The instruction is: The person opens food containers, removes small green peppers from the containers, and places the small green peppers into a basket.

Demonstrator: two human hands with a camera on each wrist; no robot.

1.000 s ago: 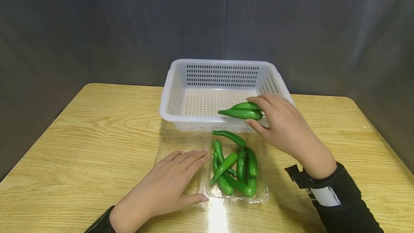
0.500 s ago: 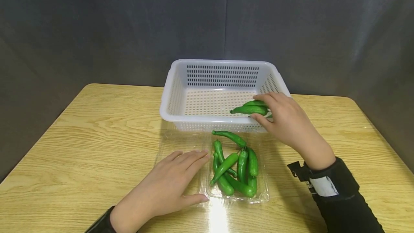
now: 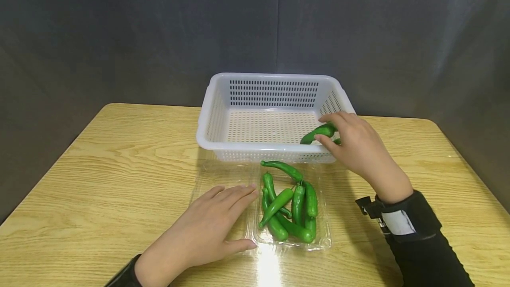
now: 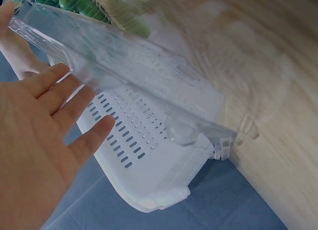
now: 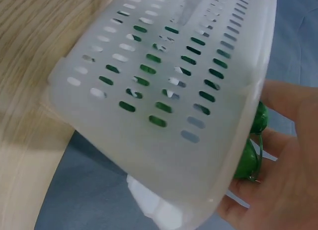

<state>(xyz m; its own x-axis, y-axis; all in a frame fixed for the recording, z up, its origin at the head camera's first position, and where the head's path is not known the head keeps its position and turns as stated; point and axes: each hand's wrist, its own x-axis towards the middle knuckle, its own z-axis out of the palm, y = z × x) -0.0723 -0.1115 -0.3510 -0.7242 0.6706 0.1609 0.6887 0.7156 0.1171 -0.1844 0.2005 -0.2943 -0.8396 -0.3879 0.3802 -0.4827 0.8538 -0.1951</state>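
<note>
My right hand reaches over the front right corner of a white perforated basket and holds green chili peppers low inside it. Two stem ends of these chili peppers show beside the basket wall in the right wrist view. My left hand, fingers straight, rests on the lid of a clear plastic clamshell box. Its other half contains several green chili peppers. From the left wrist, the fingers of my left hand appear against the clear plastic.
A wood-grain table carries the basket and the clamshell. Behind the table hangs a dark grey backdrop. The basket stands directly behind the clamshell, near the table's far edge.
My right hand has moved right and slightly away, lowering the chili peppers from above the basket's front rim to inside its right front corner. My left hand has stayed put.
</note>
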